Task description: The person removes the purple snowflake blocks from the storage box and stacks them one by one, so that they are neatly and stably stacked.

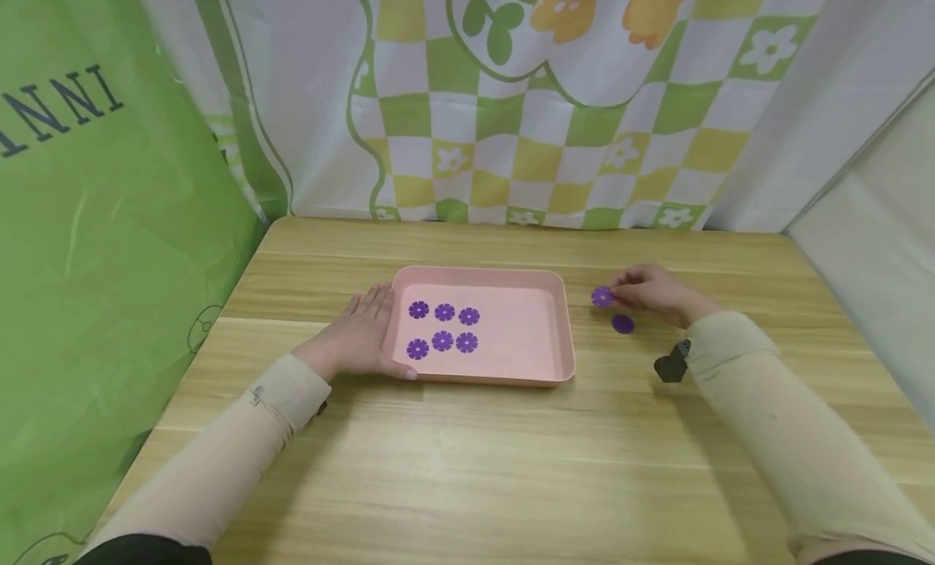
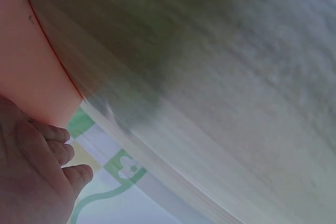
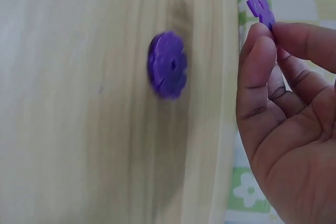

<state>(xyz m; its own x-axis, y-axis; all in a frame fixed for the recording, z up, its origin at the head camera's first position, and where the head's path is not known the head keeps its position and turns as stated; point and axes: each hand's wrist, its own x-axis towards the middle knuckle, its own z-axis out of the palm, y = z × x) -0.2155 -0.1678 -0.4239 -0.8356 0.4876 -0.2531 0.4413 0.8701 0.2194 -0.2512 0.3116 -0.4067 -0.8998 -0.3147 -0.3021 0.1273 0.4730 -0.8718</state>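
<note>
Between thumb and fingertips my right hand (image 1: 657, 295) pinches a purple notched snowflake disc (image 1: 602, 297), held up to the right of the pink tray. The right wrist view shows this disc (image 3: 257, 2) nearly edge-on. On the table just below it lies another purple disc (image 3: 168, 65); it looks thick, and whether it is a stack I cannot tell. My left hand (image 1: 363, 335) rests against the left wall of the pink tray (image 1: 519, 338), fingers extended, thumb at the front rim. Inside the tray's left half, several purple discs (image 1: 441, 341) lie flat in two rows.
The wooden table (image 1: 497, 467) carries the tray near its middle. A checked floral curtain (image 1: 526, 143) hangs along the back edge, and a green sheet (image 1: 109, 265) hangs at the left. Dark wrist cameras, one of them (image 1: 672, 364) below the right hand, stick out from the cuffs.
</note>
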